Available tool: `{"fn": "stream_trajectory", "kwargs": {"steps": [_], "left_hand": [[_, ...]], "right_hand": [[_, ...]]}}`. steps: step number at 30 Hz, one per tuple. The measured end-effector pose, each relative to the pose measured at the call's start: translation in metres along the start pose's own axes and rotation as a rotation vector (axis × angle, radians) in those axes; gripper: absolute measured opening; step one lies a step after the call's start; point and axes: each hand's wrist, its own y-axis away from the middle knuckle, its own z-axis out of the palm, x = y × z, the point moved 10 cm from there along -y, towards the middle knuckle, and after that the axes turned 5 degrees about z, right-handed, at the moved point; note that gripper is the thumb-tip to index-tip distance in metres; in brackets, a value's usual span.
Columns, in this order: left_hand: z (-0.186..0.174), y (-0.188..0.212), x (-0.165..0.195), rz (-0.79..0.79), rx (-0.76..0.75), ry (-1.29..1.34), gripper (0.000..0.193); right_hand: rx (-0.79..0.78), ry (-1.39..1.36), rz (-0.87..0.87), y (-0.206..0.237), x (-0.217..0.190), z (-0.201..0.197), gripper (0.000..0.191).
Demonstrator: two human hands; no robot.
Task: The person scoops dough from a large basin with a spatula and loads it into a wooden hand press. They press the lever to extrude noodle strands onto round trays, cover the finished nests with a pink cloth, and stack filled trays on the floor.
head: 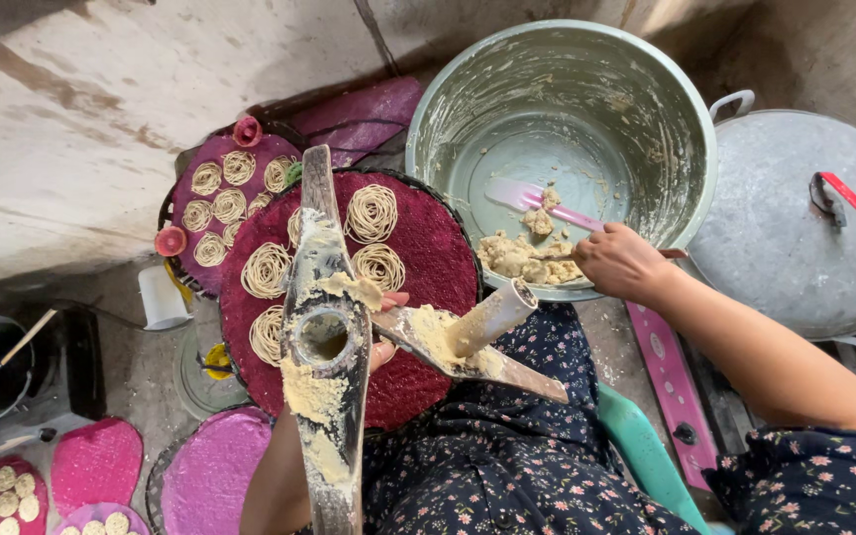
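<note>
Head view, right hand (pixel 618 262) gripping spatula (pixel 539 203)

**A floor-level home cooking spot**

This looks like a simple home kitchen worked on the floor. A dough-smeared basin (pixel 567 129) sits at upper centre, a lidded metal pot (pixel 795 228) at right. Woven round mats (pixel 428 248) carrying coiled noodle nests (pixel 372 212) fill the middle, over bare stained concrete (pixel 71 119). At far left, perhaps a small stove (pixel 12 376).

Right arm stretches forward, its hand (pixel 621 263) curled in a closed grip. Left forearm rises from below; left hand (pixel 384 342) mostly hidden, fingertips showing.
</note>
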Motion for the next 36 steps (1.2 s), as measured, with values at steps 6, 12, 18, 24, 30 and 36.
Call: {"fn": "stream_trajectory", "kwargs": {"steps": [6,12,18,24,30,36], "left_hand": [[0.0,0.005,-0.003,-0.016,-0.001,0.05,0.044],[-0.001,0.009,-0.009,-0.018,-0.035,-0.029,0.047],[-0.003,0.015,-0.013,0.005,0.015,0.069,0.045],[0.0,0.009,-0.011,0.001,0.01,0.005,0.045],[0.002,0.016,-0.023,-0.037,0.04,0.338,0.051],[0.01,0.019,-0.064,-0.229,-0.063,0.824,0.056]], "right_hand": [[-0.308,-0.221,0.143,0.004,0.003,0.011,0.011],[-0.338,-0.434,0.267,0.014,0.022,-0.008,0.031],[-0.314,-0.494,0.388,0.051,0.067,-0.021,0.03],[-0.247,-0.344,0.47,0.06,0.098,-0.028,0.032],[-0.374,-0.433,0.428,0.06,0.087,-0.021,0.031],[-0.461,-0.275,0.439,0.046,0.098,-0.01,0.022]]}}
